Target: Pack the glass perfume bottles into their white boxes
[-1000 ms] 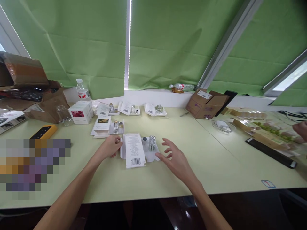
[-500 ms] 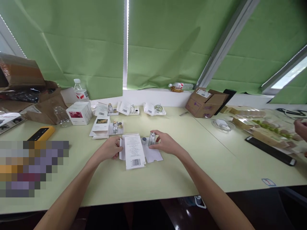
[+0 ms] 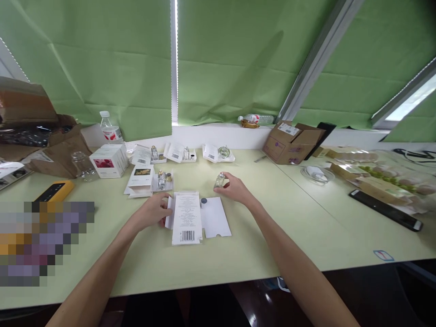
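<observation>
My right hand [image 3: 234, 188] pinches a small clear glass bottle [image 3: 220, 180], probably perfume, beyond the right part of a flattened white carton [image 3: 185, 218]. The bottle tilts slightly. My left hand [image 3: 157, 210] grips the carton's left flap [image 3: 169, 216] between thumb and fingers. Printed text and a barcode cover the carton's middle panel. A small grey round cap [image 3: 204, 202] sits at the top of its blank white right panel [image 3: 218, 221]. Left of there, an opened white box [image 3: 141, 179] lies beside a glass bottle [image 3: 161, 180] and a gold cap [image 3: 168, 177].
Along the back stand several opened white boxes with bottles, such as a round bottle [image 3: 224, 152]. White boxes [image 3: 108, 161] and a plastic bottle [image 3: 111, 129] stand at left. Rightward are a brown cardboard box [image 3: 289, 141], a white charger [image 3: 314, 173] and a black bar [image 3: 384, 210].
My right hand has moved the glass bottle up and slightly right, off the carton's right panel, which is now bare except for the cap. My left hand keeps holding the flap.
</observation>
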A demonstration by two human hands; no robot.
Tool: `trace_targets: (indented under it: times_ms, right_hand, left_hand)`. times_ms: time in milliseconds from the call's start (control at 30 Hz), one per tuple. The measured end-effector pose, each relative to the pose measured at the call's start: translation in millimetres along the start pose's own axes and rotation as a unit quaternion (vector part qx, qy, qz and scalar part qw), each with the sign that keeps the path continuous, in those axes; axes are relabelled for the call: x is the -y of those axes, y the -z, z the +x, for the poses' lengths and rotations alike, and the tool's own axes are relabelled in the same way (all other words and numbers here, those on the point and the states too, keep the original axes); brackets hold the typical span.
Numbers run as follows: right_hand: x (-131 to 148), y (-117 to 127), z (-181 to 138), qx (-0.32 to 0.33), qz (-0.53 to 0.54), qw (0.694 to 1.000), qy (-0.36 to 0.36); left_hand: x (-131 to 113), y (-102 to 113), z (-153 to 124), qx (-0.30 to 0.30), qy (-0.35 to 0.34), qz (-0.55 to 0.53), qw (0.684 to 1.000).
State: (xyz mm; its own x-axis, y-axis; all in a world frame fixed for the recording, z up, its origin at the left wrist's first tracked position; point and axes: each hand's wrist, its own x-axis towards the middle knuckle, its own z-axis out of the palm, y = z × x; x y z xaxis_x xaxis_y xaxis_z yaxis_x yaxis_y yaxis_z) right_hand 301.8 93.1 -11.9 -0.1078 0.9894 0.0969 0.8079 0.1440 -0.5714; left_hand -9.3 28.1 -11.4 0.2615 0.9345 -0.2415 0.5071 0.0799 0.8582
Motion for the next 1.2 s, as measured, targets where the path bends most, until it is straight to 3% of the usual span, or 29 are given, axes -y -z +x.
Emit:
trace_targets:
  times_ms: [200,233,367,400,567,733,967,1200]
  right_hand:
    - [15.1,15.1,-23.9,-0.15,0.018,0.988,0.036]
    - [20.5,15.9,-28.7,-0.13,0.022,0.99,0.059]
    - [43.5,5.0,-45.2,0.092,0.023,0.984,0.148]
    - [48.3,0.1,-47.8,0.121,0.007,0.98,0.16]
    - [57.3,-17.3,-50.1,0.098,-0.053,0.977,0.18]
    - [42.8,-13.6,-43.4,0.069,-0.129,0.979,0.144]
    - [18.6,2.6,-36.6,0.028,-0.208,0.977,0.022]
    - [14.2,6.2,-35.8,0.021,-0.23,0.973,-0.004]
  left_hand:
    - [-1.1,-0.1,-1.6,-0.005,0.01,0.004,1.0]
    - [-0.3,-0.1,-1.2,-0.001,0.011,0.005,1.0]
    - [1.9,-0.1,0.0,0.0,0.004,0.001,1.0]
    - [1.9,-0.3,0.2,-0.002,0.004,-0.001,1.0]
    - [0.0,-0.6,0.6,-0.007,0.0,0.009,1.0]
    - [2.3,1.8,1.7,-0.005,0.005,0.013,1.0]
    - [3.0,4.0,0.1,-0.003,0.013,0.013,1.0]
    - [0.8,5.2,-3.0,0.006,0.016,0.045,0.999]
